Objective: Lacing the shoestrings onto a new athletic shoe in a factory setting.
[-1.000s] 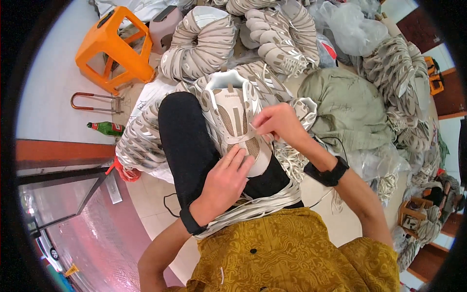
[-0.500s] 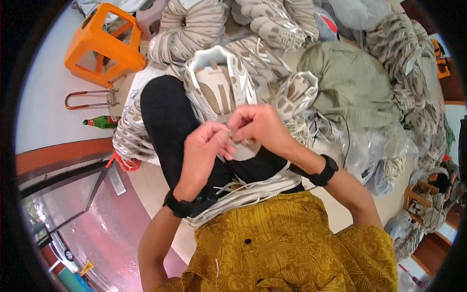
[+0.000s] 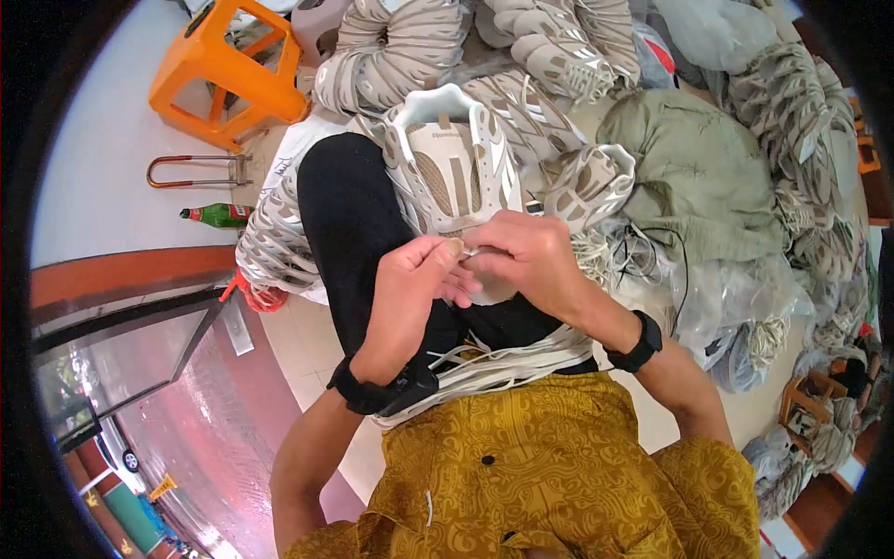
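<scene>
"Counting around us, what do we see?"

"One shoe upper [image 3: 447, 168] over our black trousers [image 3: 345, 214] at centre frame, a second upper [image 3: 587, 191] just right of it, plus one orange stool [image 3: 177, 70] and one green bottle [image 3: 219, 215], upper left."

"How's our grip?"

"Our right hand's [image 3: 535, 252] fingertips pinch a small white strip [image 3: 468, 253]. Our left hand [image 3: 417, 272] meets it, fingers curled, but we can't tell whether it grips too."

"And edges, room?"

"The collar faces the frame's top; the toe sits beneath our hands. Pale floor tiles [image 3: 303, 359] show left of our knees and beyond our right forearm."
</scene>
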Action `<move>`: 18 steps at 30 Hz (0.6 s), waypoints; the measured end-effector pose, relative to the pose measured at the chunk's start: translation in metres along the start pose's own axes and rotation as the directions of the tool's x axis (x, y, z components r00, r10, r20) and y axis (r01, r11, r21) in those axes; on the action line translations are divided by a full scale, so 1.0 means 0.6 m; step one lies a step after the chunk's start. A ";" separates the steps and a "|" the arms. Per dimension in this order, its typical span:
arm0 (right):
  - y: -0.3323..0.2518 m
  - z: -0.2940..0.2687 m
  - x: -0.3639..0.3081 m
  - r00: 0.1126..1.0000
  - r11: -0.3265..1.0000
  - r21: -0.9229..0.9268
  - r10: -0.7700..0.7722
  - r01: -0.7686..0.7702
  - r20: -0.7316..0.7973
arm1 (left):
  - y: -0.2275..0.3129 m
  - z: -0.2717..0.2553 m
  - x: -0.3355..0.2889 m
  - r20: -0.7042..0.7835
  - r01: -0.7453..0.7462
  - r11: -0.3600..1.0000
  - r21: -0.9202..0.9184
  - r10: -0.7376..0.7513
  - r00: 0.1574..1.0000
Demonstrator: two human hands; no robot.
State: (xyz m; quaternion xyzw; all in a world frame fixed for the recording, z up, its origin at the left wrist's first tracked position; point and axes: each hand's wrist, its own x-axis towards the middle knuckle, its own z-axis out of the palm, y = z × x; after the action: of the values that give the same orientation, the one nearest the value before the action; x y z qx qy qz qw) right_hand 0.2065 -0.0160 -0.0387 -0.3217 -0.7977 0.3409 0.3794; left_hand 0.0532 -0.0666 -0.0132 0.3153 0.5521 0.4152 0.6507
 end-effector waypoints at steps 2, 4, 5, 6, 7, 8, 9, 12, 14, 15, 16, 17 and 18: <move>0.002 0.000 -0.001 0.999 0.997 -0.051 -0.049 0.050 0.021 | -0.004 0.001 0.002 0.004 0.039 0.999 -0.025 -0.039 0.999; 0.004 -0.004 -0.001 0.994 0.989 -0.101 -0.103 0.105 0.033 | -0.005 0.000 0.003 0.012 0.061 0.998 -0.028 -0.060 0.998; 0.006 -0.005 0.000 0.994 0.987 -0.124 -0.100 0.106 0.050 | -0.005 0.000 0.004 0.027 0.090 0.995 -0.037 -0.089 0.996; 0.008 -0.008 0.002 0.991 0.983 -0.143 -0.099 0.112 0.091 | -0.003 -0.002 0.004 0.044 0.119 0.993 -0.010 -0.118 0.992; 0.012 -0.012 0.005 0.993 0.982 -0.151 -0.102 0.111 0.066 | 0.001 -0.005 0.006 0.046 0.089 0.996 -0.015 -0.089 0.995; 0.017 -0.017 0.010 0.998 0.997 -0.077 -0.017 0.021 0.058 | 0.007 -0.009 0.010 0.010 0.004 0.994 0.112 -0.005 1.000; 0.023 -0.021 0.015 0.993 0.994 -0.013 0.105 -0.104 0.054 | 0.013 -0.012 0.013 -0.042 -0.014 0.965 0.261 0.025 0.999; 0.039 -0.022 0.030 0.975 0.977 0.032 0.208 -0.211 0.078 | 0.037 -0.025 0.049 0.153 -0.427 0.446 0.786 0.529 0.835; 0.050 -0.016 0.039 0.953 0.958 0.028 0.282 -0.286 0.115 | 0.051 -0.027 0.084 0.363 -0.563 0.114 0.819 0.656 0.661; 0.055 -0.010 0.043 0.971 0.975 -0.022 0.222 -0.221 0.086 | 0.056 -0.027 0.100 0.520 -0.584 -0.088 0.807 0.575 0.632; 0.059 -0.006 0.044 0.981 0.981 -0.087 0.179 -0.173 0.072 | 0.060 -0.028 0.115 0.658 -0.606 -0.278 0.745 0.457 0.599; 0.062 -0.004 0.043 0.985 0.985 -0.073 0.162 -0.157 0.064 | 0.065 -0.030 0.128 0.651 -0.597 -0.281 0.752 0.459 0.605; 0.065 -0.001 0.042 0.990 0.982 -0.157 0.121 -0.109 0.068 | 0.069 -0.032 0.138 0.693 -0.617 -0.317 0.720 0.380 0.613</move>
State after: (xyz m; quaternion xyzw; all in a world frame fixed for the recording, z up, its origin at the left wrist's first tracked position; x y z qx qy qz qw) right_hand 0.2044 0.0257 -0.0594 -0.3819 -0.8158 0.3121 0.3020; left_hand 0.0303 0.0247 -0.0188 0.9035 0.4122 0.1141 0.0275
